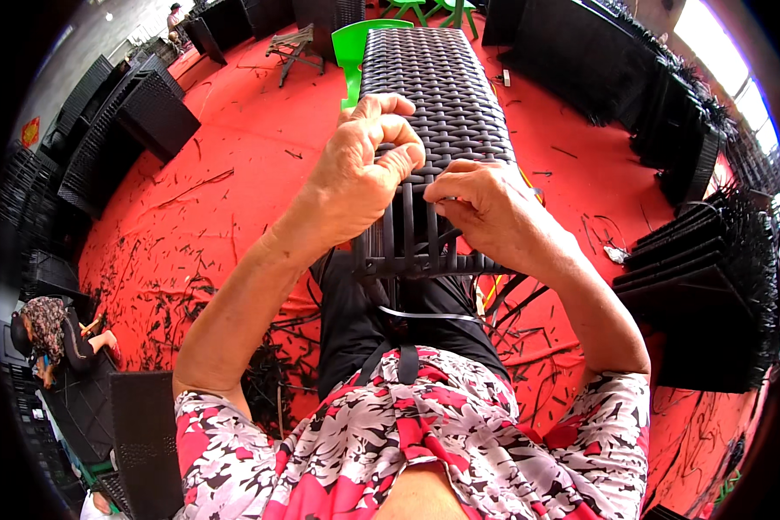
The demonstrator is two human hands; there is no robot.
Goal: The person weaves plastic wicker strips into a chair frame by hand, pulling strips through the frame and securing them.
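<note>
A long dark panel woven from flat plastic wicker strips (433, 87) stretches away in front of me. Its near end is a frame with bare lengthwise strands (409, 230) and gaps between them. Over the left side of the weave, my left hand (368, 169) is raised, with thumb and fingers curled together in a pinch. Lower down on the right, my right hand (485, 204) has its fingertips pressed together against the bare strands, at the edge of the weave. Whatever either pinch holds is too small or hidden to make out.
Red sheeting (251, 165) covers the floor, strewn with dark strip scraps. A green chair (348, 56) stands beyond the panel, a folding stool (295, 50) farther left. Stacked dark wicker pieces (702, 286) line the right. Another person (56, 334) bends over at the lower left.
</note>
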